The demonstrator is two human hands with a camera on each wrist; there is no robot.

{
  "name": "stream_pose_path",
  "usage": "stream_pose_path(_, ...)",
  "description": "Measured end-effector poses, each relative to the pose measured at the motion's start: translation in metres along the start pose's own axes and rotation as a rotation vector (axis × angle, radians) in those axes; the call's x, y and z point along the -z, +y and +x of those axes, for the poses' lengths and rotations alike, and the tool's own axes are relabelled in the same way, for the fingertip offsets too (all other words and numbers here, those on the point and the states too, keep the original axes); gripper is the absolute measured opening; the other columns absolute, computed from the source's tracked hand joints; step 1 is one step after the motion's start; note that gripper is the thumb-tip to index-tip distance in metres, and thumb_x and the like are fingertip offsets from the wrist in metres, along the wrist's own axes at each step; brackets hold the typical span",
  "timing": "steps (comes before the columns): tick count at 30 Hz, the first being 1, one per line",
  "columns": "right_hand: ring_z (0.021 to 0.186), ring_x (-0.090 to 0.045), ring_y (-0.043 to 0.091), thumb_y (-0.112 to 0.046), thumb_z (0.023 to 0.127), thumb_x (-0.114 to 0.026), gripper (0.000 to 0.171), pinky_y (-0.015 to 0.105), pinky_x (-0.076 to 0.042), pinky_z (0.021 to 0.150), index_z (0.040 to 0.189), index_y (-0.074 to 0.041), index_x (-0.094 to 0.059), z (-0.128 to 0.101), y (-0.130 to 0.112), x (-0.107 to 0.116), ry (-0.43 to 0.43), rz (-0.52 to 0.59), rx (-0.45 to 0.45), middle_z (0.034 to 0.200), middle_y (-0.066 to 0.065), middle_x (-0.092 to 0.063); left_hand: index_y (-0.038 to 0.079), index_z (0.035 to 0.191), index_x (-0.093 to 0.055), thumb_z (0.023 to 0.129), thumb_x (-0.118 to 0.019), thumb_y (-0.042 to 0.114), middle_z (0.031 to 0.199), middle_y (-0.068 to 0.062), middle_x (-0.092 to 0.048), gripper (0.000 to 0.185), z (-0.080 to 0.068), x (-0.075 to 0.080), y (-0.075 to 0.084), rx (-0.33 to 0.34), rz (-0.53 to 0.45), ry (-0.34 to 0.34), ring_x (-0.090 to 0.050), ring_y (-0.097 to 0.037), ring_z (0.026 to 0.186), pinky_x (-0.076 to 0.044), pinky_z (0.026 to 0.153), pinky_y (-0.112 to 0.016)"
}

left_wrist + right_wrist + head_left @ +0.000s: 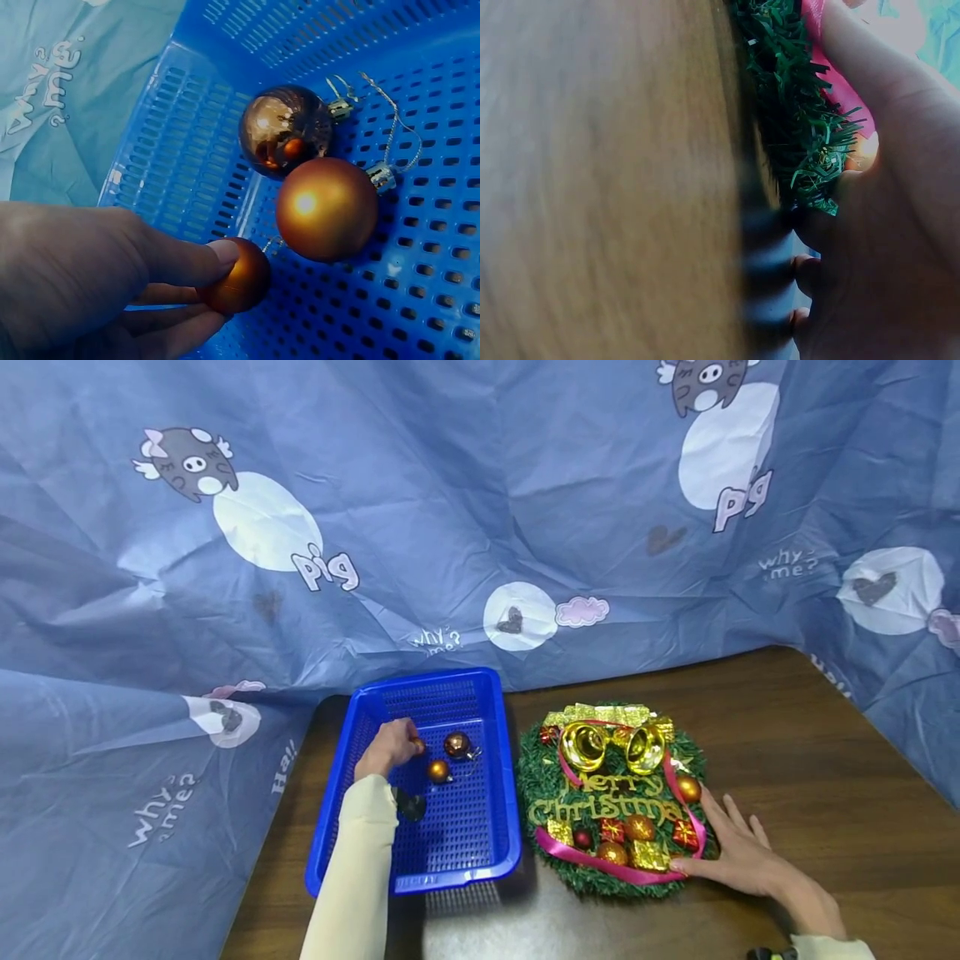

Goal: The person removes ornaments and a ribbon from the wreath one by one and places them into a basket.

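Note:
In the blue plastic basket [510, 827], my left hand [388, 747] pinches a small matte orange Christmas bauble [247, 277] between thumb and fingers. Beside it lie another matte orange bauble [328, 210] and a shiny brown bauble [281, 127], both with silver caps and string loops. My right hand [750, 860] is spread at the right edge of a green Christmas wreath [536, 764], its thumb on the pink ribbon [581, 857]. Gold bells [583, 746], gold "Merry Christmas" lettering, small gift boxes and several baubles decorate the wreath.
The brown wooden table [810, 760] carries the basket on the left and the wreath to its right. Behind them hangs a blue printed cloth [420, 527], which also runs down the left side.

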State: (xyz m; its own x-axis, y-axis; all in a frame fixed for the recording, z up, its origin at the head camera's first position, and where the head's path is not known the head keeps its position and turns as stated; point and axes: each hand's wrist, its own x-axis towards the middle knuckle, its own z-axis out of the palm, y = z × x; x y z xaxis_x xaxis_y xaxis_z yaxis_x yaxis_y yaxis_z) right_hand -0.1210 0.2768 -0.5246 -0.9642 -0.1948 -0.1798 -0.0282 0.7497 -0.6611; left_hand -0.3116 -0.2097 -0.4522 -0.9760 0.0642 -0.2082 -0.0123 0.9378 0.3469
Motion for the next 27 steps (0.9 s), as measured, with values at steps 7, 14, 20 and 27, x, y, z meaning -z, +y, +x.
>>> stream_pose_path(7, 0.138, 0.005, 0.056, -0.046, 0.077, -0.072, 0.115, 0.071, 0.013, 0.103, 0.153, -0.006, 0.005, 0.0003, 0.0006, -0.0018, 0.017, 0.01, 0.012, 0.154, 0.033, -0.002, 0.004, 0.103, -0.061, 0.088, -0.068, 0.015, 0.103, -0.013, -0.065, 0.02, -0.0002, -0.0021, 0.0005, 0.018, 0.005, -0.014, -0.059, -0.025, 0.091, -0.049, 0.086, -0.044)
stream_pose_path(14, 0.138, 0.004, 0.056, -0.046, 0.078, -0.072, 0.115, 0.072, 0.012, 0.103, 0.153, -0.006, 0.005, -0.0007, -0.0004, -0.0017, 0.018, 0.004, 0.015, 0.154, 0.032, -0.003, 0.003, 0.098, -0.059, 0.083, -0.072, 0.014, 0.096, -0.013, -0.064, 0.023, -0.0018, -0.003, 0.0012, 0.009, 0.036, -0.008, -0.058, -0.025, 0.087, -0.049, 0.083, -0.043)
stream_pose_path(20, 0.138, 0.003, 0.056, -0.048, 0.077, -0.072, 0.115, 0.073, 0.01, 0.103, 0.153, -0.005, 0.004, 0.0005, -0.0014, -0.0016, 0.022, -0.019, 0.012, 0.154, 0.032, -0.004, 0.003, 0.096, -0.058, 0.081, -0.072, 0.013, 0.094, -0.014, -0.064, 0.023, -0.0031, -0.0031, 0.0019, 0.003, 0.065, 0.002, -0.058, -0.025, 0.085, -0.049, 0.08, -0.043)
stream_pose_path(27, 0.138, 0.004, 0.056, -0.048, 0.078, -0.072, 0.115, 0.073, 0.01, 0.102, 0.153, -0.005, 0.005, 0.0007, -0.0009, -0.0014, 0.013, -0.009, 0.005, 0.154, 0.033, -0.003, 0.004, 0.101, -0.056, 0.083, -0.071, 0.016, 0.1, -0.015, -0.064, 0.026, -0.0063, -0.0024, 0.0027, 0.085, 0.05, -0.031, -0.06, -0.027, 0.091, -0.049, 0.083, -0.046)
